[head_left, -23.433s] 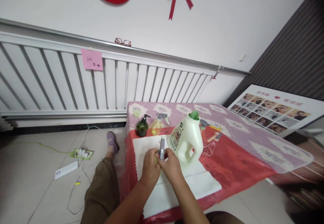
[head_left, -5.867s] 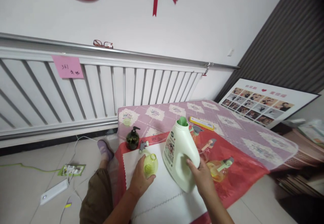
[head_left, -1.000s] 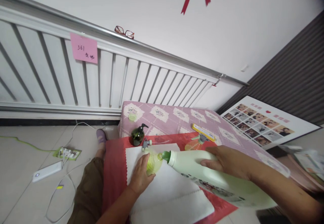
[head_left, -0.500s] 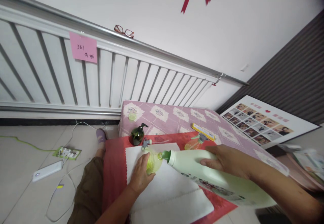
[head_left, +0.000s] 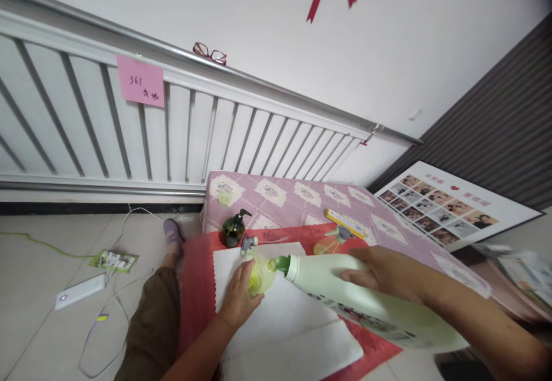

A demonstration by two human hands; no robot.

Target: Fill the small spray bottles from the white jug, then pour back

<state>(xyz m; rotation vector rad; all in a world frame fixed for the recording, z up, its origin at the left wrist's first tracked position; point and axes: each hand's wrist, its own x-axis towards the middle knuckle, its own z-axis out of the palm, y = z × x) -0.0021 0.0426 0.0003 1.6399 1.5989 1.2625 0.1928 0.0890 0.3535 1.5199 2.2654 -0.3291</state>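
Observation:
My left hand (head_left: 238, 299) is wrapped round a small clear yellow spray bottle (head_left: 262, 276) with its top off. In my right hand (head_left: 382, 273) is a large pale-green detergent jug (head_left: 328, 276), tipped nearly level. The jug's green spout (head_left: 282, 264) meets the small bottle's mouth; I cannot make out the liquid's flow. A grey spray head (head_left: 249, 245) with its thin tube lies just beyond the small bottle. Under both hands is a white cloth (head_left: 288, 318) on a red cloth (head_left: 194, 300).
A dark pump bottle (head_left: 233, 230) stands at the back left. An orange spray bottle (head_left: 328, 246) and a yellow-edged box (head_left: 345, 223) are behind the jug. A pale-green cap (head_left: 224, 198) rests on the patterned tablecloth (head_left: 284, 208). Cables and a white power bank (head_left: 81, 291) lie on the floor.
Both hands keep their hold, with spout and bottle mouth still together. The whole view has shifted very slightly.

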